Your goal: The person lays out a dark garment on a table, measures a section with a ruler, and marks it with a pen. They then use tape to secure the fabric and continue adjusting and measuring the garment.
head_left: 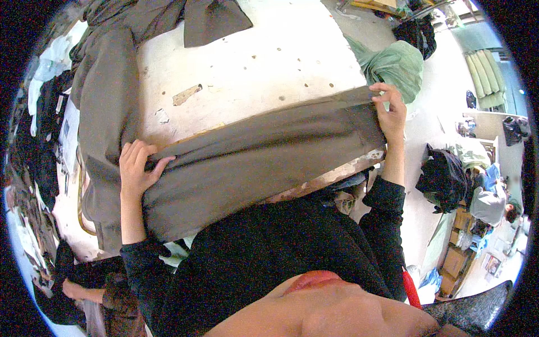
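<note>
A long piece of grey-brown fabric (pixel 252 163) lies across the near side of a worn white table (pixel 281 62), its near part hanging over the edge toward me. My left hand (pixel 136 168) grips its upper left part, fingers bent and thumb set apart along a fold. At the far right end, my right hand (pixel 390 112) pinches the fabric's corner between thumb and bent fingers. Between my hands the cloth is stretched, with shallow creases running lengthwise. More of the same cloth (pixel 109 84) is heaped along the table's left side, and a loose flap (pixel 216 22) lies at the back.
A green bag (pixel 398 67) bulges beside the table's right edge. Black bags (pixel 443 177) and cardboard boxes (pixel 455 269) stand on the right, near a person in grey (pixel 488 205). At lower left, another person's hand (pixel 73 289) shows by dark clothing.
</note>
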`<action>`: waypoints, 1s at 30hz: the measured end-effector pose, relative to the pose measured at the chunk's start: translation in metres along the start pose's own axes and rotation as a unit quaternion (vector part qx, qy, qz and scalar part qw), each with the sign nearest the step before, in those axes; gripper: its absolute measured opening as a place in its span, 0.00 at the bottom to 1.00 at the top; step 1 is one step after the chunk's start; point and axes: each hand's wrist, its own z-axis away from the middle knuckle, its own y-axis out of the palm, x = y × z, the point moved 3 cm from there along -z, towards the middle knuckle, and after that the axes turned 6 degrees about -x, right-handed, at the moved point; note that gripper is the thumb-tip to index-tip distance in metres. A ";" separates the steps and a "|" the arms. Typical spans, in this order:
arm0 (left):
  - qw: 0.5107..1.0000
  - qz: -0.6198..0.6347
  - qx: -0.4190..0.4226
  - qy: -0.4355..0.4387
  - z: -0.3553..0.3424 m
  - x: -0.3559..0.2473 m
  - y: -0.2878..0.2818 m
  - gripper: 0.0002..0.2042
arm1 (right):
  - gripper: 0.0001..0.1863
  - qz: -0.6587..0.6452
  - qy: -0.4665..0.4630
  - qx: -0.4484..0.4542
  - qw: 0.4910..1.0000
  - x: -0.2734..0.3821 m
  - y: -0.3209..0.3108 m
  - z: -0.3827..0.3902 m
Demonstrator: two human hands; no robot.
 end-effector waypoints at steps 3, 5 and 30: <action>1.000 0.009 0.004 0.010 0.000 0.001 0.002 0.21 | 0.13 -0.053 0.078 0.026 0.995 0.003 -0.001 -0.004; 1.000 0.005 -0.006 0.024 -0.001 0.000 0.000 0.21 | 0.14 -0.146 0.221 0.055 0.963 0.004 -0.002 -0.008; 0.923 0.360 0.070 0.118 -0.256 -0.160 0.169 0.14 | 0.12 0.224 0.146 -0.140 0.953 0.056 -0.031 0.068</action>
